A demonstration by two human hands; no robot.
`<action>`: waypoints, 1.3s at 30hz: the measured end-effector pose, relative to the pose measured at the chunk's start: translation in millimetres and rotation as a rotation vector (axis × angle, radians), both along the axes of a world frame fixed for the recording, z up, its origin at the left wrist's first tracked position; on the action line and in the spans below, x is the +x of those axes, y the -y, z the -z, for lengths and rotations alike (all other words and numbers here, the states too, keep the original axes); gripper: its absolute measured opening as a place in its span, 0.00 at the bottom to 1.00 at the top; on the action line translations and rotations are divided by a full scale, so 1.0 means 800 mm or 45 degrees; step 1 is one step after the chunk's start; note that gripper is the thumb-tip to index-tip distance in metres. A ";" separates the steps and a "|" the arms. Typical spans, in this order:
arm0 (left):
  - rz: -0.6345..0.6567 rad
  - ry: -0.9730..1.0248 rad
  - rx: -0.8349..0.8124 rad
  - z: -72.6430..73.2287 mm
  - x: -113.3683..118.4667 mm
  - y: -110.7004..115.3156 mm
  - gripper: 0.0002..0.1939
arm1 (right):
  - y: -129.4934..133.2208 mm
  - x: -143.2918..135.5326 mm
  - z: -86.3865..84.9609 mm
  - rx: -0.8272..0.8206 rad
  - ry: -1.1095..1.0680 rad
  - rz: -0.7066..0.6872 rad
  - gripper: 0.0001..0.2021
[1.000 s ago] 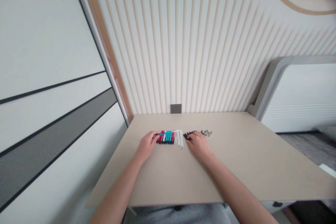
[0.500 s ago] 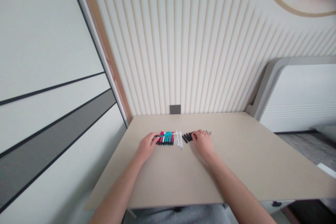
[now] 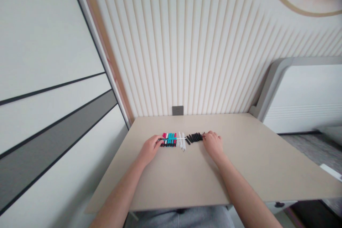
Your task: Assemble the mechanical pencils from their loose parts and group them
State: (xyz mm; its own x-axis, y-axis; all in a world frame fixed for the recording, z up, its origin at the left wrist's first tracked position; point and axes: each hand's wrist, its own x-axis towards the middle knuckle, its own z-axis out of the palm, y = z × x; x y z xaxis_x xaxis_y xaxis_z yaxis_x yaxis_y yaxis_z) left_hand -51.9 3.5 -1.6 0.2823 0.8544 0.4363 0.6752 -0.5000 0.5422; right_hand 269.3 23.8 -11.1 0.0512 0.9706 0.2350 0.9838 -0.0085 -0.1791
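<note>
While the left hand (image 3: pixel 150 148) stays near the left end of a row of small parts, its thumb and fingers are closed in a narrow pinch on the dark end of a slim blue pen (image 3: pixel 172 138). The pen points right, with a white rod reaching out of its blue part, and passes across the row of coloured barrels (image 3: pixel 171 144), which are pink, white and blue with black near ends. Just right of the barrels lie the white rods (image 3: pixel 183 145), loosely side by side and slightly askew. Further right, black pieces (image 3: pixel 196 137) lie slanted in a close row, the leftmost one a little apart. At that row's right end is the right hand (image 3: pixel 213 143), its fingers bent and close together; whether they hold anything I cannot tell. All these parts lie on the far half of a beige table (image 3: pixel 176 181), between the two hands. Beyond its far edge, a dark socket (image 3: pixel 177 110) sits low on a ribbed wall (image 3: pixel 184 42), and a pale headboard (image 3: pixel 304 96) stands at the right.
</note>
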 end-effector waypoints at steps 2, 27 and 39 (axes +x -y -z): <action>0.005 0.001 0.004 0.000 0.000 0.001 0.11 | 0.000 0.000 0.000 -0.006 -0.002 0.007 0.12; 0.038 -0.041 -0.021 0.000 -0.001 -0.001 0.10 | -0.001 -0.001 0.001 -0.076 0.036 0.075 0.13; -0.053 0.006 0.042 0.002 -0.003 -0.002 0.13 | -0.008 -0.004 -0.004 0.230 -0.436 -0.323 0.10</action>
